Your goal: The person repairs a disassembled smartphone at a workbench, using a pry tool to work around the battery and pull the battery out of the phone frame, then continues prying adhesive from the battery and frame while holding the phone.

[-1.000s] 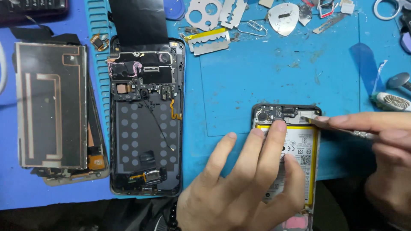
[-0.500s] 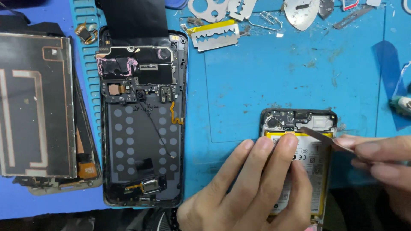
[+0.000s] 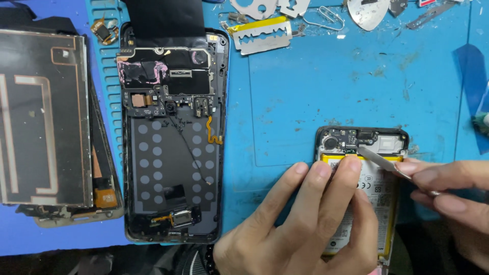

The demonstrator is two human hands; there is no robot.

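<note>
While left hand (image 3: 305, 224) presses the yellow-edged battery (image 3: 374, 203) flat, right hand (image 3: 448, 193) pinches tweezers (image 3: 379, 160).

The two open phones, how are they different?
The phone under the hands has its battery in; the black phone on the left has an empty battery bay. The left hand presses the first, and the right hand works it with tweezers; the black one lies untouched. Both have their backs off.

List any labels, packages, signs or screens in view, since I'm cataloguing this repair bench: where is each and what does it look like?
White battery label with small black print and a yellow edge: on the opened phone at lower right, partly under the left hand.
Dark rectangular display panel with copper-coloured tracks: far left, back side up, on a stack.
No packages or signs visible.
</note>
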